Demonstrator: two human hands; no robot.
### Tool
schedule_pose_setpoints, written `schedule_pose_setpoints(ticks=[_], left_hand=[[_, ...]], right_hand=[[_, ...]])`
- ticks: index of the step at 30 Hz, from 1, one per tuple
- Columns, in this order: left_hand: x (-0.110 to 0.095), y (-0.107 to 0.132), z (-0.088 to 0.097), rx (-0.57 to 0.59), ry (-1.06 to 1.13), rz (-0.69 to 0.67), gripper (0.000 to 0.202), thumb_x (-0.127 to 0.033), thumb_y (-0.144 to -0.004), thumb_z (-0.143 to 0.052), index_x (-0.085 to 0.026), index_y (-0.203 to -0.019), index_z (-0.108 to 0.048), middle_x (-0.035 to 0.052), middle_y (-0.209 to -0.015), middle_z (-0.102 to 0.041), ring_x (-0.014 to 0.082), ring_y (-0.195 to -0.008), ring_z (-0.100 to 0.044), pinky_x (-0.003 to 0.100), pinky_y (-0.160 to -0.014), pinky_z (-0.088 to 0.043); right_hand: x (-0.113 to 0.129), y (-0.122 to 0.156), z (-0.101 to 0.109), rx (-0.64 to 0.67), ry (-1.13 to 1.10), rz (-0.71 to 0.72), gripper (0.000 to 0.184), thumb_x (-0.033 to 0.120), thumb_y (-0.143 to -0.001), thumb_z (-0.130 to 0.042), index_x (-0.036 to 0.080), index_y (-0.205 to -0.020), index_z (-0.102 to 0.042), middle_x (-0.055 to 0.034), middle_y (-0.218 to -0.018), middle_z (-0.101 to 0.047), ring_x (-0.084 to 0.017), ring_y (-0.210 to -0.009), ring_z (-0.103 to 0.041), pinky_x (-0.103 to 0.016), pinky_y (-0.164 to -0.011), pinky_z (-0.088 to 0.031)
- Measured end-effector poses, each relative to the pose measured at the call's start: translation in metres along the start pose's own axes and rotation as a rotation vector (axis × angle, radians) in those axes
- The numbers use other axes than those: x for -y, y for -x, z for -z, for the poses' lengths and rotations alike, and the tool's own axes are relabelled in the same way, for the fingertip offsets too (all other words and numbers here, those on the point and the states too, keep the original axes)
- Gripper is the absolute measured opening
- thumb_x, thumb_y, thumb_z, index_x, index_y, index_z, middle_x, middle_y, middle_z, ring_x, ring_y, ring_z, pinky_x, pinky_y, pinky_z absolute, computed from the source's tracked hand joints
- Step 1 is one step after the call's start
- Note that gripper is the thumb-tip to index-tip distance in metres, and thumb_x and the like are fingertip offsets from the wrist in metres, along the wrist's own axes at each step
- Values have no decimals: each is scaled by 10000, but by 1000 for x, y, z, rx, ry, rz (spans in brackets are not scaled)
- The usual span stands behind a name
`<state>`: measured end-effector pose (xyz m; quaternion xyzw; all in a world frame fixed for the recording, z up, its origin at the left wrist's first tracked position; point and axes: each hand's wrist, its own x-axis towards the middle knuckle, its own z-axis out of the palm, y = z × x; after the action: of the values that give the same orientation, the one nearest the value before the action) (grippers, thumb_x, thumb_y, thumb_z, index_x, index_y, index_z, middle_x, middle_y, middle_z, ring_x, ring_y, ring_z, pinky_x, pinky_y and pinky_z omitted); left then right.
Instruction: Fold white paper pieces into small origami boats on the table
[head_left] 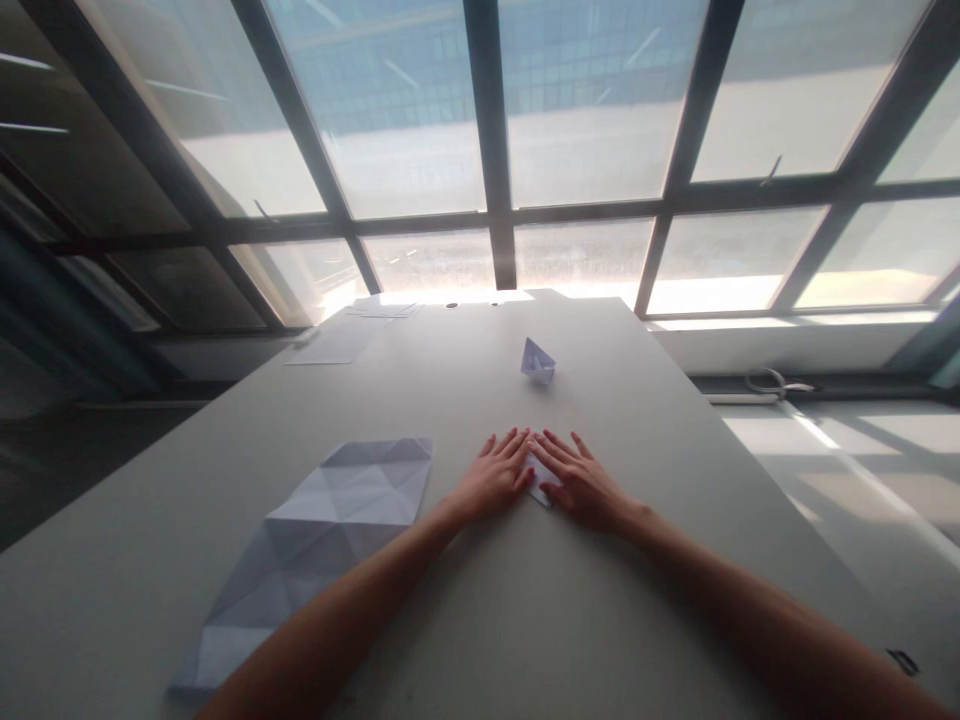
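Note:
Both my hands lie on a small folded piece of white paper (538, 484) on the table. My left hand (495, 472) is flat, fingers stretched forward, its fingertips at the paper's left edge. My right hand (577, 482) rests palm down over the paper's right side, fingers extended, thumb near its lower corner. Much of the paper is hidden beneath the fingers. Farther off stands a folded paper boat (538, 362). To the left, a large creased sheet of paper (337, 515) is spread out, partly covered by my left forearm.
The white table (450, 400) stretches away toward large windows (405, 110). Flat white sheets (330, 340) lie at its far left. A coiled cable (766, 381) sits on the ledge at the right, beyond the table. A small black object (902, 661) is at the lower right.

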<state>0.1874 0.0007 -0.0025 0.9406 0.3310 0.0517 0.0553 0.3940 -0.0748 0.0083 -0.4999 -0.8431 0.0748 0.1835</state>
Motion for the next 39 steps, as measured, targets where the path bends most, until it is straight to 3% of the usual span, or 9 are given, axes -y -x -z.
schedule_pose_setpoints(ticks=[5, 9, 17, 24, 34, 39], left_hand=[[1, 0, -1, 2, -3, 1, 587, -467, -1021, -225, -228, -1554, -163, 58, -1602, -184, 226, -1484, -121, 481, -1190, -116], [3, -1, -3, 8, -4, 8, 582, -459, -1020, -231, -244, -1555, -154, 42, -1606, -169, 222, -1485, -112, 476, -1192, -107], [4, -1, -4, 16, -7, 9, 598, -470, -1013, -237, -252, -1559, -130, 27, -1612, -146, 217, -1488, -97, 463, -1193, -97], [-1, 2, 9, 21, 2, -86, 656, -561, -987, -304, -285, -1556, -130, 19, -1616, -126, 240, -1491, -62, 481, -1188, -86], [-4, 5, 15, 27, 52, -133, 821, -695, -916, -370, -279, -1561, -75, 61, -1605, -171, 264, -1479, -144, 480, -1186, -64], [-1, 3, 12, 52, 30, -153, 837, -704, -921, -339, -249, -1562, -50, 85, -1607, -137, 272, -1483, -117, 500, -1180, -44]], right_hand=[[-2, 0, -6, 50, 28, -135, 653, 223, -946, -373, 266, -1555, -140, -61, -1597, -175, -226, -1478, -108, -554, -1174, -52], [-8, 1, -7, 57, 6, -134, 642, 191, -940, -346, 246, -1553, -163, -57, -1595, -187, -206, -1477, -112, -520, -1182, -75], [-8, 1, -6, 86, -15, -130, 554, 264, -965, -317, 155, -1508, -320, -82, -1566, -265, -199, -1460, -204, -474, -1193, -92], [-8, 1, -8, 64, -19, -110, 647, 412, -954, -406, 142, -1526, -266, -106, -1570, -257, -223, -1464, -189, -465, -1194, -66], [-8, 2, -9, 36, -45, -115, 705, 459, -918, -487, 193, -1531, -262, -99, -1572, -265, -222, -1464, -190, -453, -1189, -55], [-10, 0, -13, 20, -41, -169, 620, 422, -953, -440, 212, -1518, -299, -84, -1565, -287, -221, -1462, -197, -470, -1184, -64]])
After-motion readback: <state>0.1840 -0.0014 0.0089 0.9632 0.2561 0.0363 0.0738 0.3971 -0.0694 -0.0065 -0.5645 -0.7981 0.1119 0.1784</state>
